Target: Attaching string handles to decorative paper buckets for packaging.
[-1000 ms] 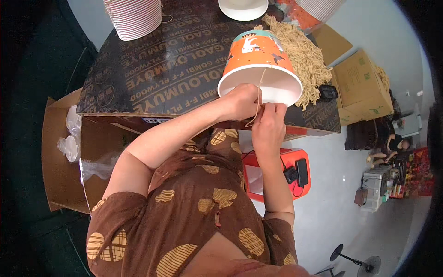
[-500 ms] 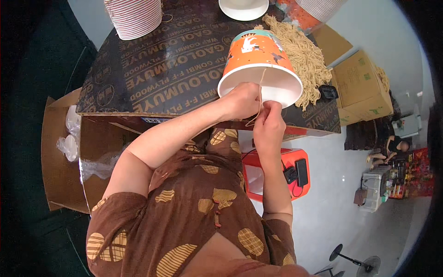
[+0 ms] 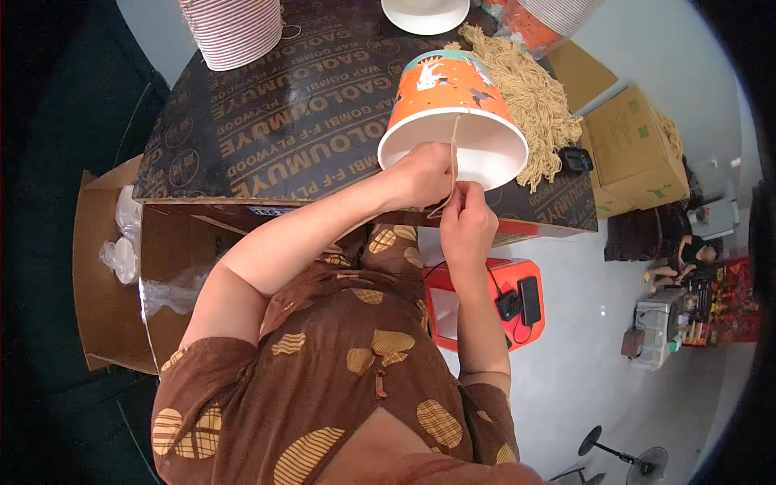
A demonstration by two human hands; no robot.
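Note:
An orange paper bucket [image 3: 453, 89] with a teal band and white and dark figures lies tipped on the table, its white open mouth facing me. From its upper rim a thin beige cord [image 3: 454, 137] runs down across the mouth. My left hand [image 3: 424, 174] is closed at the mouth's lower left, its curled fingers against the cord; the fingertips are partly hidden. My right hand [image 3: 470, 220] pinches the cord just below the lower rim, with a loose bit of cord hanging to its left.
A heap of beige cords [image 3: 529, 105] lies right of the bucket, beside a small black object [image 3: 575, 160]. Stacked paper buckets [image 3: 234, 32] stand far left, a white round lid [image 3: 424, 20] behind. Below the dark plywood table [image 3: 267, 121] are a cardboard box [image 3: 105, 315] and an orange-red stool [image 3: 529, 323].
The right hand has dropped slightly and drawn away from the bucket's lower rim. The bucket has shifted a little left and up. My left hand stays nearly in place.

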